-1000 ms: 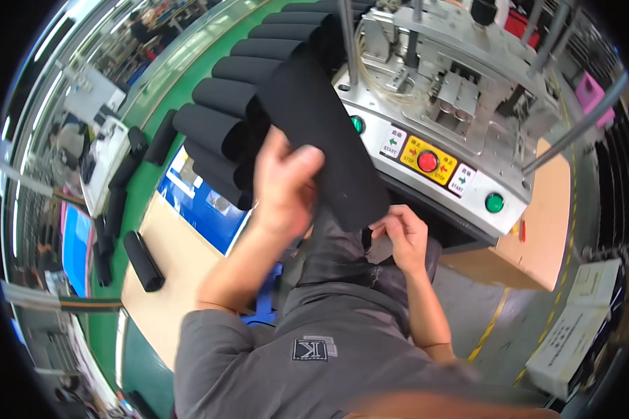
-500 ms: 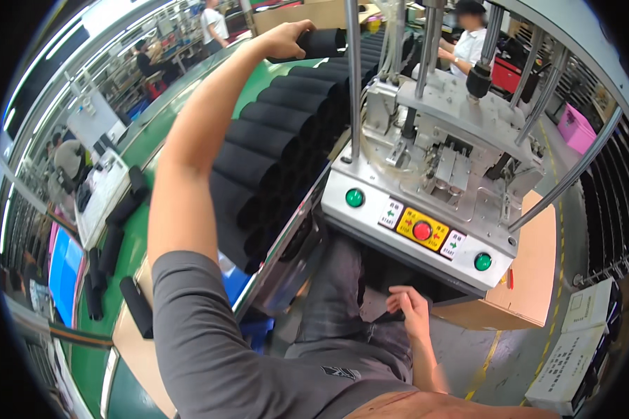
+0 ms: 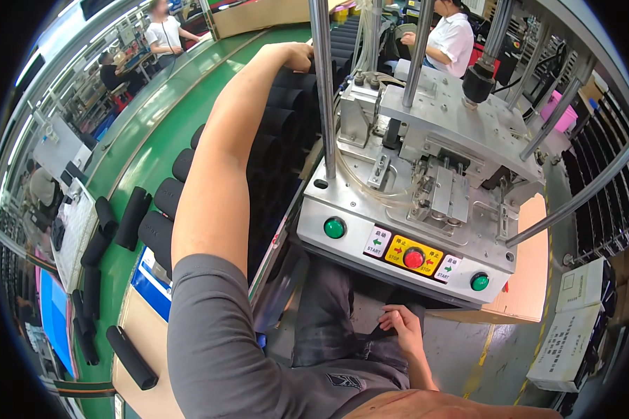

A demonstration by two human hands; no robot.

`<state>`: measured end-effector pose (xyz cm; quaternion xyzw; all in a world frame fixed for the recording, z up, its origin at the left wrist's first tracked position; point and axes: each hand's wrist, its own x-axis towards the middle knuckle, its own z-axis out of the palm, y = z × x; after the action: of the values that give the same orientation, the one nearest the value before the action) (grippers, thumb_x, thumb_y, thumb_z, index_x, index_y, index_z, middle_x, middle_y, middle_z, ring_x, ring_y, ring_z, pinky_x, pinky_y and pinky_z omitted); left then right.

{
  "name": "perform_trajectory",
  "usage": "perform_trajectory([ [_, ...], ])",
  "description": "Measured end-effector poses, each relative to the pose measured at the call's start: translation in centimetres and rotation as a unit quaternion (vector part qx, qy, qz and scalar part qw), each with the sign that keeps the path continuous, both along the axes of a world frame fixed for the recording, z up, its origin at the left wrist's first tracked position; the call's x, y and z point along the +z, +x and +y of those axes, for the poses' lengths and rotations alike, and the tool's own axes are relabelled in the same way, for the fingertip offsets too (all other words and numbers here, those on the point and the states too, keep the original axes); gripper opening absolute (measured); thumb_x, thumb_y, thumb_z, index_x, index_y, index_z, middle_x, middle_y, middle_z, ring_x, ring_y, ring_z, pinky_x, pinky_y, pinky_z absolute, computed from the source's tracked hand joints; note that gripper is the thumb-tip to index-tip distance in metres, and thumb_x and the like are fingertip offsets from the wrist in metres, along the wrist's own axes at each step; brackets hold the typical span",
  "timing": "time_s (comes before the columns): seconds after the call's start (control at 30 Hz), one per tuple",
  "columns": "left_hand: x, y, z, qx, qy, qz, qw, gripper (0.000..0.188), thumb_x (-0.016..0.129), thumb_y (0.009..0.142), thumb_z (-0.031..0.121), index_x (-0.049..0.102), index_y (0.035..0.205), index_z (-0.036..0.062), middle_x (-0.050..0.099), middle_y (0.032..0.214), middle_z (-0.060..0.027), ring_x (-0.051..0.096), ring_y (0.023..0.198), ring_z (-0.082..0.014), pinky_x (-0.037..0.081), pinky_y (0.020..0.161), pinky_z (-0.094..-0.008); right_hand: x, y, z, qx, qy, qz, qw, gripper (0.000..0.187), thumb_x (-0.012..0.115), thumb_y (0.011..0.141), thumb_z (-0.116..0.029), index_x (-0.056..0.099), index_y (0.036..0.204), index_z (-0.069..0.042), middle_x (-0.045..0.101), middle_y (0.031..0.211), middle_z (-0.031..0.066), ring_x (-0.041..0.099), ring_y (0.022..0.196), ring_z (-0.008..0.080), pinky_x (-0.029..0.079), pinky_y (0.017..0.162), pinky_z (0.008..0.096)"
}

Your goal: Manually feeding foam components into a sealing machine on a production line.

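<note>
My left arm reaches far forward, and my left hand (image 3: 298,56) is at the far part of a stack of black tubes (image 3: 279,122). Its fingers bend down by the tubes, partly behind a metal post; whether they grip one is hidden. My right hand (image 3: 402,328) hovers over my lap below the machine's front edge, empty, with its fingers loosely bent and apart. Beside the stack stands a metal press machine (image 3: 426,174) with a red button (image 3: 414,258) in the middle of its front panel and green buttons (image 3: 334,228) toward the ends.
More black tubes (image 3: 133,218) lie along the green conveyor (image 3: 223,77) on the left. One tube (image 3: 131,357) rests on brown cardboard. A carton (image 3: 566,335) stands on the floor at right, near a black rack (image 3: 597,174). Other people (image 3: 451,42) are beyond the machine and conveyor.
My view has shifted. My left hand held a black tube above the stack; now it is lower against the far tubes, that tube no longer plainly visible. My right hand stays over my lap.
</note>
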<state>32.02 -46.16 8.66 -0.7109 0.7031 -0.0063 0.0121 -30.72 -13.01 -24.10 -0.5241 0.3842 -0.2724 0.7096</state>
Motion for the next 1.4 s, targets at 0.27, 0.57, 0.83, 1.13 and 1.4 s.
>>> perform_trajectory([
  [0.27,1.9,-1.7,3.0,-0.011,-0.058,-0.053,0.997,0.047,0.063,0.097,0.022,0.068,0.141,0.0058,0.079,0.125,-0.0121,0.072,0.109,-0.0333,0.060,0.096,-0.0491,0.3,0.1,-2.1,0.044,-0.027,0.005,0.999,0.041,0.057,0.118,-0.029,0.069,0.135,0.006,0.077,0.103,0.0175,0.071,0.084,0.0217,0.057,0.080,0.0303],
  [0.57,6.1,-2.1,16.0,0.076,0.018,-0.225,0.971,0.057,0.059,0.101,0.033,0.065,0.153,0.0113,0.081,0.126,-0.0120,0.076,0.110,-0.0387,0.062,0.093,-0.0521,0.0,1.5,-1.4,0.072,-0.052,0.002,0.996,0.039,0.058,0.117,-0.026,0.068,0.137,0.006,0.076,0.103,0.0161,0.069,0.084,0.0201,0.057,0.081,0.0312],
  [0.83,2.8,-8.1,66.3,0.481,-0.095,-0.231,0.840,0.059,0.064,0.107,0.051,0.071,0.125,-0.0040,0.081,0.109,-0.0243,0.080,0.092,-0.0428,0.065,0.083,-0.0506,2.1,4.1,-0.6,0.123,-0.083,-0.016,0.989,0.038,0.058,0.117,-0.026,0.068,0.135,0.005,0.075,0.103,0.0145,0.068,0.085,0.0198,0.057,0.083,0.0314],
  [1.13,-11.3,-20.0,85.0,0.675,-0.192,0.036,0.711,0.078,0.086,0.078,0.035,0.063,0.142,-0.0024,0.078,0.119,-0.0224,0.076,0.102,-0.0385,0.063,0.093,-0.0433,8.5,8.9,1.2,0.280,-0.126,-0.099,0.946,0.034,0.061,0.110,-0.019,0.070,0.135,0.003,0.076,0.105,0.0143,0.068,0.089,0.0202,0.056,0.086,0.0325],
  [1.4,-0.3,-27.3,63.8,-0.078,-0.290,-0.321,0.898,0.045,0.077,0.090,0.006,0.069,0.134,0.0121,0.073,0.139,-0.0077,0.069,0.127,-0.0274,0.048,0.122,-0.0479,13.8,11.5,1.4,0.361,-0.098,-0.235,0.897,0.064,0.068,0.107,-0.046,0.066,0.149,0.002,0.076,0.130,0.0189,0.071,0.116,0.0277,0.053,0.106,0.0399],
])
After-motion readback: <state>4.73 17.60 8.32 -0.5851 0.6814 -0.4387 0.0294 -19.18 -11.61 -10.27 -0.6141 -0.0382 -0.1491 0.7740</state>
